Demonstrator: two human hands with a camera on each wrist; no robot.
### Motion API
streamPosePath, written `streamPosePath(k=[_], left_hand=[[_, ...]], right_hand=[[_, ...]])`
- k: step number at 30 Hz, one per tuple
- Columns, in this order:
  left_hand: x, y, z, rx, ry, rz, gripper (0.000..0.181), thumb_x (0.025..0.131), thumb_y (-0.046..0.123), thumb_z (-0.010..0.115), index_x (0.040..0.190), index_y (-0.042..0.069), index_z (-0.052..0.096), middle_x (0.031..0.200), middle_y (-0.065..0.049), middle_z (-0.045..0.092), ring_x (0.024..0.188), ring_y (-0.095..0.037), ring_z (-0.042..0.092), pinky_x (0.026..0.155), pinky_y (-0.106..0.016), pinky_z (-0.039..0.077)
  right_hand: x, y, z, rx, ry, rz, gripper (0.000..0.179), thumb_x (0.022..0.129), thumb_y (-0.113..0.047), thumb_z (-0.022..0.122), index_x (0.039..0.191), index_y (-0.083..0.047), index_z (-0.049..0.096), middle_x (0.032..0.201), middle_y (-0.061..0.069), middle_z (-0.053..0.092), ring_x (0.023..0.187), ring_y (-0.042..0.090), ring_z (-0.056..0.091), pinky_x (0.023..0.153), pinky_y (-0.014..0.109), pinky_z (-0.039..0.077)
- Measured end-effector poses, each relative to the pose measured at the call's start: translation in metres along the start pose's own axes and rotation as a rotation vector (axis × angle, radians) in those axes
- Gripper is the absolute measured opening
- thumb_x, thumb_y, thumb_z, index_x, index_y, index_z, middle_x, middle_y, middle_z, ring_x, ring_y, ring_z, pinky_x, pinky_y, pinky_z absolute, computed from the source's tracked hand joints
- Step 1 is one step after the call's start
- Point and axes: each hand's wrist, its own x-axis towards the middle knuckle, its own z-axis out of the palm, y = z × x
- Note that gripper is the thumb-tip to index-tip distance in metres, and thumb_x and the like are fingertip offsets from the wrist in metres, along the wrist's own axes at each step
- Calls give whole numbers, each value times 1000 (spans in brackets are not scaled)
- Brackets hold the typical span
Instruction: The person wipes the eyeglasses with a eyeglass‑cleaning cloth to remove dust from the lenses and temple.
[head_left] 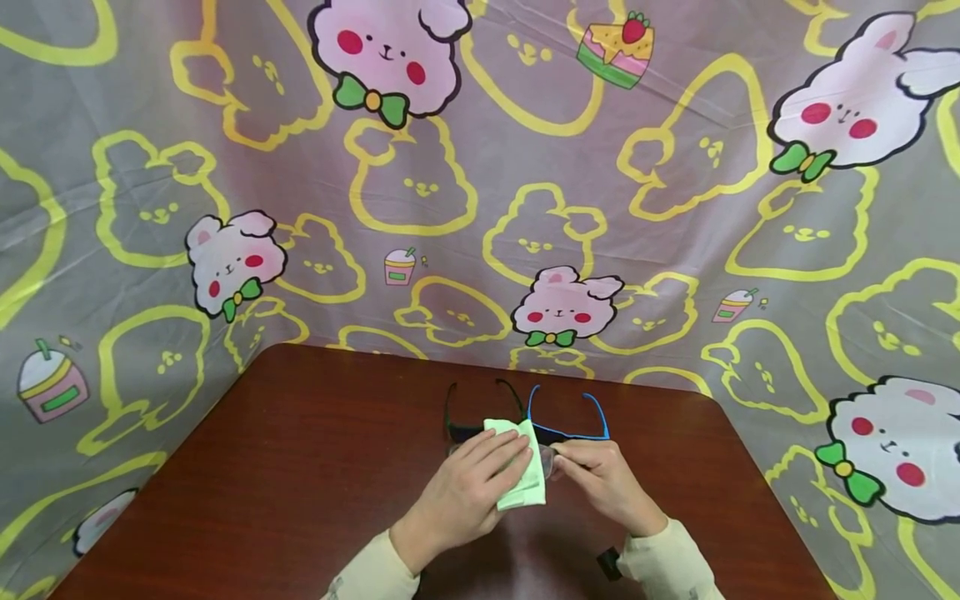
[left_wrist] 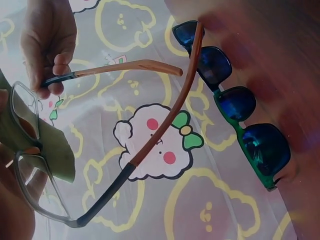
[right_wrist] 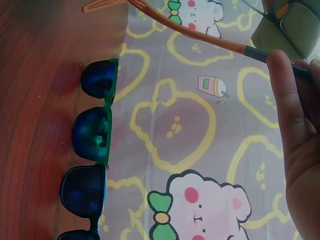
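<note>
My left hand (head_left: 468, 483) holds a folded pale green cloth (head_left: 534, 479) against one lens of a pair of eyeglasses (head_left: 550, 460). In the head view, its fingers lie across the cloth. At the other end of the frame, my right hand (head_left: 609, 482) pinches the eyeglasses near the hinge. The left wrist view shows their clear rims and an orange-brown temple (left_wrist: 160, 130) with a dark front part; the cloth (left_wrist: 57, 155) is behind the lenses. In the right wrist view, a finger (right_wrist: 285, 95) lies by the dark part of the other temple (right_wrist: 200, 36).
Beyond my hands, two pairs of sunglasses stand side by side on the brown wooden table (head_left: 300, 467): a green-and-black pair (left_wrist: 262, 150) on the left, a blue pair (head_left: 606, 421) on the right. A patterned curtain (head_left: 450, 250) surrounds the table's back and sides.
</note>
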Motion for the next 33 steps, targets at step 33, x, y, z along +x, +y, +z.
streamPosePath(k=[33], left_hand=[[14,4,3,-21,-66,104,53,70,18,74,120,10,63,126,-2,59,118,-20,51,101,-35,39]], right_hand=[[-3,-2,-5,-109,9,32,26,84,13,60,99,-5,72,87,1,69,72,20,66,63,22,53]])
